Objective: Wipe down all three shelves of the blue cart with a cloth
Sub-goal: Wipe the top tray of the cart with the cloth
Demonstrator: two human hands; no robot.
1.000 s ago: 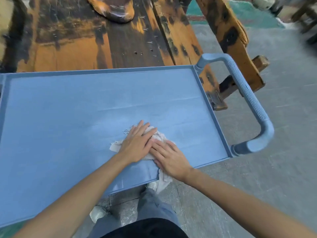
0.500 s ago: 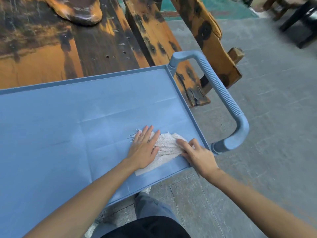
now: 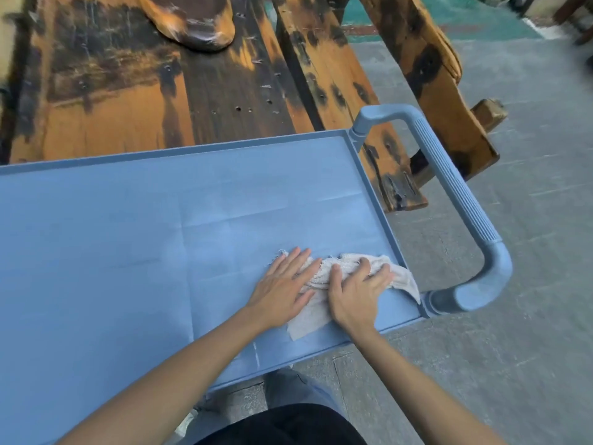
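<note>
Our left hand [image 3: 282, 285] lies flat, fingers spread, on the cloth [image 3: 402, 277] — right hand [image 3: 356, 292] bunches it (top shelf [image 3: 144, 239], four o'clock corner)

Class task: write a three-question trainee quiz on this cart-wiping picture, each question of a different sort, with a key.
1. True or false: the left hand lies flat, fingers straight, on the cloth.
2. Where on the top shelf is the cloth? A: at the end by the handle. B: in the middle. C: at the opposite end.
3. Which hand bunches the cloth under curled fingers?
Key: 1 true; 2 A; 3 the right hand.
</note>
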